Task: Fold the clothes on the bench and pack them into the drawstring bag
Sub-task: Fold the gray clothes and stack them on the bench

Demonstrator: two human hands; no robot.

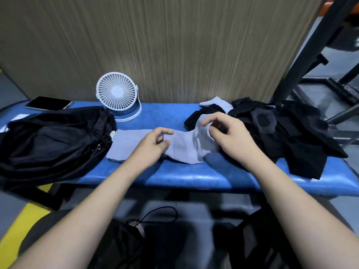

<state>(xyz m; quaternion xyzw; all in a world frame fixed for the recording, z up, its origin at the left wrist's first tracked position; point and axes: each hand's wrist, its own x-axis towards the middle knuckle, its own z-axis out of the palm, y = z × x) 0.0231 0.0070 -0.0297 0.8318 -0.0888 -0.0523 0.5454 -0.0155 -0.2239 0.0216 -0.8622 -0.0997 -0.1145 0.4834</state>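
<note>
A pale blue-grey sock (184, 146) lies across the middle of the blue bench (194, 175). My left hand (153, 142) rests on its middle with curled fingers that pinch the fabric. My right hand (227, 131) pinches the sock's raised right end between thumb and fingers. A second pale sock (217, 102) lies at the back by a heap of black clothes (281, 131) on the bench's right side. A black drawstring bag (50, 142) lies crumpled on the left end of the bench.
A small white desk fan (118, 96) stands at the back of the bench, a dark phone (48, 103) to its left. A wood-grain panel rises behind. Black metal frame legs stand at the right. Dark fabric with a cord (155, 220) lies below, near my lap.
</note>
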